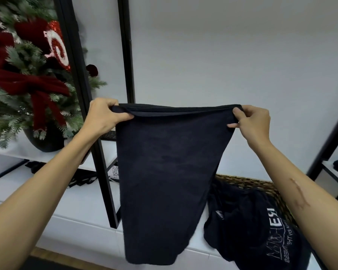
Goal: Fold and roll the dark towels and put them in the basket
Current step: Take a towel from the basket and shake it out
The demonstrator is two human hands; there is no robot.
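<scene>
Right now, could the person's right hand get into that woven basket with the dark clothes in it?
Probably yes, but not freely. The basket sits just below the right hand with nothing between them, yet that hand and the left hand each pinch a top corner of the dark towel held up in the air.

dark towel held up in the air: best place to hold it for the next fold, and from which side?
Keep to the top edge corners of the dark towel. The left hand and right hand pinch them from the outer sides, so the doubled cloth hangs flat. The bottom hem swings loose, so probably a poor grip.
</scene>
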